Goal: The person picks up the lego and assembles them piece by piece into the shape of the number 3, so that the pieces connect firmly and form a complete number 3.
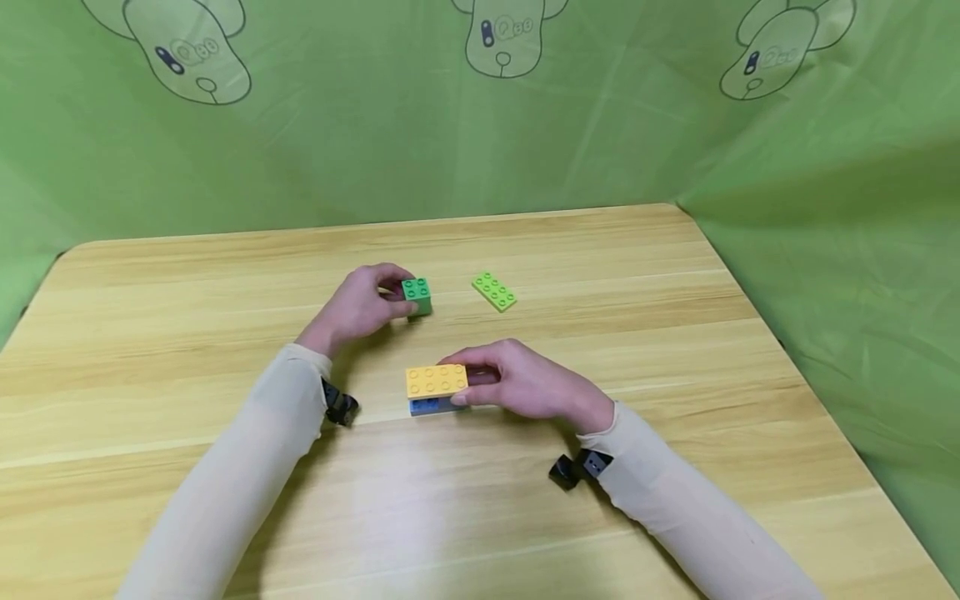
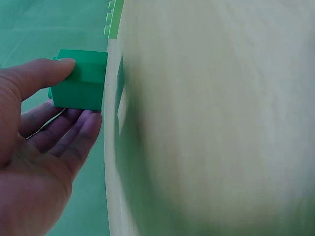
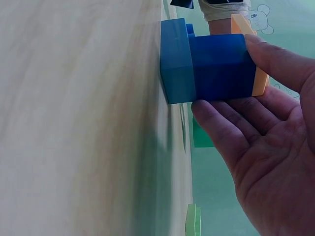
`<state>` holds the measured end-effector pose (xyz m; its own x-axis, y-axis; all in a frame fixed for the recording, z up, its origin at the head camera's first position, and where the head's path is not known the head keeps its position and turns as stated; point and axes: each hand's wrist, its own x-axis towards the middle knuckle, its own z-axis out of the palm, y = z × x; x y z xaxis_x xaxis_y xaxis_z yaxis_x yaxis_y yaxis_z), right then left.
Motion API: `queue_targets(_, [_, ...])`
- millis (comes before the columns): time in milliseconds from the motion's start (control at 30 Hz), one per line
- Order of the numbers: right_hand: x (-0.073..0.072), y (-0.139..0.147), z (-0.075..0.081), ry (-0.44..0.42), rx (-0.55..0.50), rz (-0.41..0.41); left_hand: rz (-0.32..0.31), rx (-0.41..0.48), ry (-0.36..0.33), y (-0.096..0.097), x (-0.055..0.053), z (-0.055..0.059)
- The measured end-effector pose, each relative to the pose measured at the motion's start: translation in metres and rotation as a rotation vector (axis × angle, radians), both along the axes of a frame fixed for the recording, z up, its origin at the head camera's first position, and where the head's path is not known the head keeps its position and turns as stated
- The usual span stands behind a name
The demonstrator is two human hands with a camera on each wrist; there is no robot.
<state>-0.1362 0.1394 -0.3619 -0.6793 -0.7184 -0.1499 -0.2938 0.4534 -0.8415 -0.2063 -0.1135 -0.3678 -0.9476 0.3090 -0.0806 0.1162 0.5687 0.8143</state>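
Note:
My left hand (image 1: 363, 305) pinches a green two-by-two toy brick (image 1: 417, 306) between thumb and fingers, close over the table. The right hand (image 1: 531, 382) grips a small stack of toy bricks nearer the front. On top of that stack is a flat yellow plate brick (image 1: 437, 382). Beneath it, a dark blue brick (image 3: 224, 66) sits on a longer, lighter blue brick (image 3: 177, 61) at the table surface. My right thumb presses near the yellow-blue joint, fingers under the other side in the right wrist view.
A flat lime-green plate brick (image 1: 494, 292) lies studs up on the wooden table (image 1: 600, 275), right of the green brick. Green cloth (image 1: 360, 150) with printed cartoon heads hangs behind the table's far edge and along its right side. Each sleeve has a small black camera at the wrist.

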Motion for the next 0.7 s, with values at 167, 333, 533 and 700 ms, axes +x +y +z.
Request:
queue_targets(167, [0.000, 0.000, 0.000, -0.005, -0.006, 0.002, 0.013, 0.032, 0.001, -0.003, 0.003, 0.001])
queue_targets(333, [0.000, 0.000, -0.001, -0.012, -0.010, 0.002, 0.025, 0.060, 0.014, -0.006, 0.005, 0.001])
queue_targets(533, [-0.001, -0.001, 0.000, -0.021, -0.015, 0.007, 0.036, 0.107, 0.025, -0.010, 0.007, -0.001])
queue_targets(700, [0.000, -0.001, 0.000, -0.020, -0.004, -0.002, 0.038, 0.141, 0.020, -0.010, 0.011, 0.001])
